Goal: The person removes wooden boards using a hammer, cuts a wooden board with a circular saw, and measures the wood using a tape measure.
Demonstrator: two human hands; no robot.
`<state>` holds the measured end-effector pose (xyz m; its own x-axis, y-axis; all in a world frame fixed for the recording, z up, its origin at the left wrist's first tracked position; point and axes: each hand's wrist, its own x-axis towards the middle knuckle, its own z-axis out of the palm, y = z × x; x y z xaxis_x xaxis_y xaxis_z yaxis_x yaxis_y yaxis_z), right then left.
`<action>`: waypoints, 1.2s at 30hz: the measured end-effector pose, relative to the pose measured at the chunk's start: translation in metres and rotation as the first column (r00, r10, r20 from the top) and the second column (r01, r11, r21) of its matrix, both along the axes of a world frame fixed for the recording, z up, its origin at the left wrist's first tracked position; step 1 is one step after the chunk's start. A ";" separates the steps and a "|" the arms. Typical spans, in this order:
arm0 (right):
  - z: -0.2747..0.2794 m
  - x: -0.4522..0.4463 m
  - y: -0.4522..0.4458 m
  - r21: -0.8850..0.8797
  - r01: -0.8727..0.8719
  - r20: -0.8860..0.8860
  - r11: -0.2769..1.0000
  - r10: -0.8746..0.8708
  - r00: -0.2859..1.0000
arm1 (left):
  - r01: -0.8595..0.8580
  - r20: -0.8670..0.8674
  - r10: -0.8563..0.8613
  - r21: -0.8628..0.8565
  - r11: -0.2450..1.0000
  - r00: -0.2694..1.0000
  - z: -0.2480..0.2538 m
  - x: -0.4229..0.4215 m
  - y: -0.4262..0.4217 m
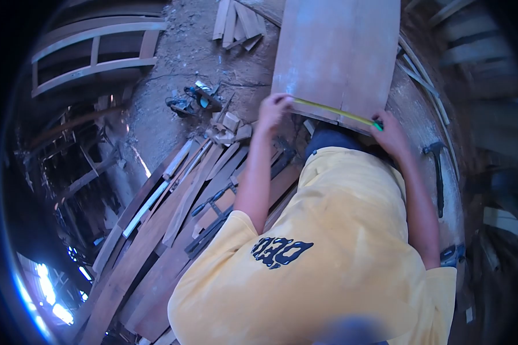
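A yellow tape measure is stretched across the near end of a wide wooden panel. At the panel's left corner, my left hand has its fingers closed on the end of the blade. My right hand grips the tape's other end at the right corner, where a bit of green shows; the palm hides most of the case. The blade lies nearly straight between both hands, slanting down to the right. A seam runs lengthwise along the panel.
A hammer lies to the right of my arm. Long boards are piled at left, with a clamp on them. Wood offcuts and a power tool lie on the ground. A curved wooden frame stands upper left.
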<state>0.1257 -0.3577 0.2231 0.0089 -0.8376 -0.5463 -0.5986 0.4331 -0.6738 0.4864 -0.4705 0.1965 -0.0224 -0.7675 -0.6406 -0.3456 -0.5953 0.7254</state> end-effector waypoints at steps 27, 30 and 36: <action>-0.027 -0.067 0.042 0.172 -0.046 -0.252 0.984 0.089 0.964 | -0.298 0.106 0.303 -0.065 0.952 0.947 -0.044 0.055 -0.009; -0.027 -0.068 0.042 0.162 -0.057 -0.254 0.985 0.098 0.962 | -0.287 0.104 0.295 -0.079 0.955 0.950 -0.043 0.054 -0.008; -0.031 -0.070 0.044 0.137 -0.068 -0.251 0.988 0.101 0.963 | -0.299 0.129 0.307 -0.081 0.951 0.943 -0.045 0.054 -0.008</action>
<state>0.0559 -0.3135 0.1923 -0.0781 -0.7638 -0.6407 -0.7821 0.4455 -0.4357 0.5409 -0.4781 0.1519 0.3025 -0.7609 -0.5741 -0.2551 -0.6449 0.7204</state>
